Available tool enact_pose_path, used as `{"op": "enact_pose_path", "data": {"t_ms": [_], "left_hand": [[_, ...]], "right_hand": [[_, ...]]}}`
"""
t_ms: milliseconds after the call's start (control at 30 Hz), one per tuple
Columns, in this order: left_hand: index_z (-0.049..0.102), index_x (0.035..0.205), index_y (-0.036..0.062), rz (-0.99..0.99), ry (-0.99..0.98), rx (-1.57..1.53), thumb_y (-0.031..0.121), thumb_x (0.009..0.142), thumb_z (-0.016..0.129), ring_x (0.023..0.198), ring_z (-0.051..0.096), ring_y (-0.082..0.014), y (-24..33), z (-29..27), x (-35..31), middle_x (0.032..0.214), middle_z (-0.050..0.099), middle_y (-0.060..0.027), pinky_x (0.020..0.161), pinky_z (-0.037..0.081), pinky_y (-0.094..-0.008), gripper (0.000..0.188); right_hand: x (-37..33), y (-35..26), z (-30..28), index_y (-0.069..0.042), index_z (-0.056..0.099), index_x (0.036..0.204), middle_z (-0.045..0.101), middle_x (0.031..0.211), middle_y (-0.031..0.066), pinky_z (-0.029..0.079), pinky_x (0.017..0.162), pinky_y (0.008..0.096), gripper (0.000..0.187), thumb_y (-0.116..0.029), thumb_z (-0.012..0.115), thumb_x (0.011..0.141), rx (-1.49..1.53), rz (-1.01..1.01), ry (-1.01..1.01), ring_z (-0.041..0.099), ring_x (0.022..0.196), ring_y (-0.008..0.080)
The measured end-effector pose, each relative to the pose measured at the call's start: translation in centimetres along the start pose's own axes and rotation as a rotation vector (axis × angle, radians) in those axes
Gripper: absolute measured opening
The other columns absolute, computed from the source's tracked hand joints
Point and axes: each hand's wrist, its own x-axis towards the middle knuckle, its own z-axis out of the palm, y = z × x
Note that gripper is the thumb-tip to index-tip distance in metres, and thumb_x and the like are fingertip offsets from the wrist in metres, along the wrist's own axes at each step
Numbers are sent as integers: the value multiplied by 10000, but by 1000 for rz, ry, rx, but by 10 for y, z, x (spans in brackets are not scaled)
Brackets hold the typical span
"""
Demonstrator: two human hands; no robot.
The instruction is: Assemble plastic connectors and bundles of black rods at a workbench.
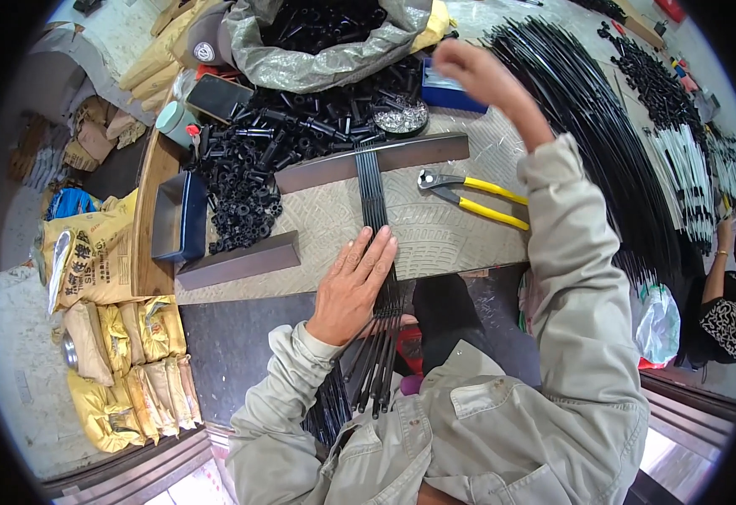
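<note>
Covering rods (371,189): left hand (354,282), flat | right hand (487,74): curled, grip unclear | pliers (487,212), sack (296,72) nearby

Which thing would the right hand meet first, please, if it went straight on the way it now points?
Probably the right side of the open grey sack. The right hand looks raised, though, and depth is unclear, so it might pass above.

Patterned tabletop (435,244) beneath yellow-handled pincers (479,209), black fittings (246,198), blue bin (194,220).
</note>
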Motion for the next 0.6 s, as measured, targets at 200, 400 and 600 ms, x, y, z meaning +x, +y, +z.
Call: {"op": "enact_pose_path", "data": {"t_ms": [200, 400, 600], "left_hand": [[365, 1302, 26, 7, 11, -11, 616, 666, 572, 1261, 317, -323, 1, 3, 3, 1355, 355, -132, 999, 311, -414, 892], [377, 1294, 22, 7, 8, -5, 614, 668, 575, 1262, 317, -324, 1, 1, 3, 1348, 363, -135, 994, 316, -419, 884], [383, 1290, 21, -1, 8, -7, 617, 673, 573, 1255, 327, -328, 2, 1, 4, 1343, 371, -137, 990, 321, -424, 879]], "right_hand": [[-39, -57, 63, -128, 634, 866, 586, 776, 50, 459, 607, 343, 104, -125, 570, 785, -275, -123, -213, 592, 729, 252], [-44, -51, 58, -128, 657, 809, 588, 732, 51, 446, 580, 370, 91, -136, 572, 780, -297, -84, -157, 593, 688, 262], [-45, -51, 56, -142, 663, 805, 610, 757, 66, 453, 580, 381, 109, -117, 567, 761, -334, -41, -196, 605, 706, 272]]}}
